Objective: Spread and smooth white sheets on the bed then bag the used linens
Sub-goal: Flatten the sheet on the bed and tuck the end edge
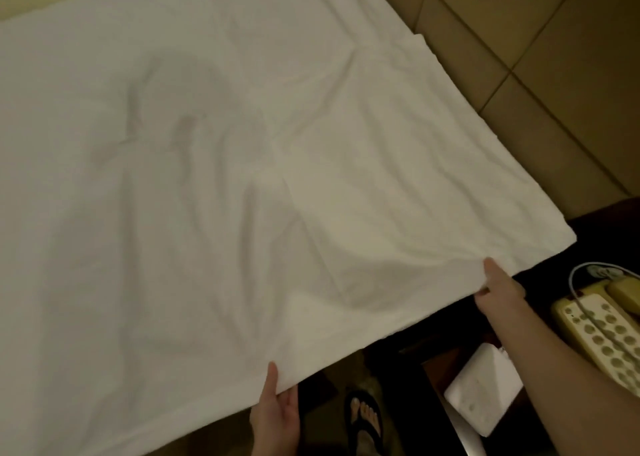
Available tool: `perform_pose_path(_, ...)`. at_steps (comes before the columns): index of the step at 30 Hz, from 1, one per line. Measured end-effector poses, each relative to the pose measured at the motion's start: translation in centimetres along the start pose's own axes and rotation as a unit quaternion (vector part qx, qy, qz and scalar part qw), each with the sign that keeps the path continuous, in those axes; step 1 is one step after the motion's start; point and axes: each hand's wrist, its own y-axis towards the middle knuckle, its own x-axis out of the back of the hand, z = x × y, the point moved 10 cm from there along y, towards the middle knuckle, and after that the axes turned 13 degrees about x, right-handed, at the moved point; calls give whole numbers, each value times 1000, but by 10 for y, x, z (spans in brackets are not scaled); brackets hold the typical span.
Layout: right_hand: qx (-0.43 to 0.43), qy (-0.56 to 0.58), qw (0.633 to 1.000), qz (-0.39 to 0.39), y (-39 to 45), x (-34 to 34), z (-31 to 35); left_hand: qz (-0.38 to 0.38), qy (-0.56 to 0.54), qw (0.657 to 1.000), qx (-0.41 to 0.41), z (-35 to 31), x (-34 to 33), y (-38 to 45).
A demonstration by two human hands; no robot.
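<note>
- The white sheet (242,178) lies spread over the bed, stretching away from both hands.
- Left hand (277,410) pinches the sheet's near hem; right hand (498,287) pinches it nearer the corner (by the telephone (595,331)).

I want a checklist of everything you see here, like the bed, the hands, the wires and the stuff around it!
Surface: bed covered in white, creased in the middle.
Job's things: white sheet spread out, its near edge lifted; no bag or used linens seen.
Clutter: cream telephone on a dark nightstand; a white box lower down.
Hands: left hand pinches the sheet's near edge, thumb on top; right hand grips the same edge nearer the corner.
Cables: white cord loops over the telephone.
Surroundings: tan tiled floor; a foot in a black sandal beside the bed.
</note>
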Motion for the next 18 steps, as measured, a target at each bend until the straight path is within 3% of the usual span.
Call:
perform_pose_path(1,1,9,1000,9,2,-4,4,8,50,998,-30,-1,-10,2)
perform_pose_path(3,1,6,1000,28,8,-12,22,45,13,999,-16,20,-30,11)
perform_pose_path(6,34,25,999,19,28,-16,54,14,99,995,1,54,-53,10)
perform_pose_path(8,58,44,997,13,34,-18,71,-8,122,992,-29,58,-54,10)
perform_pose_path(10,61,26,998,9,41,-11,67,-26,117,992,-47,56,-47,9)
perform_pose_path(12,3,24,999,-22,47,4,38,-33,114,992,-45,53,-43,10)
perform_pose_path(14,-15,15,1000,-3,50,5,31,-26,106,993,-36,52,-49,12)
perform_pose_path(18,39,38,998,14,61,-19,80,-32,72,996,-28,65,-66,7)
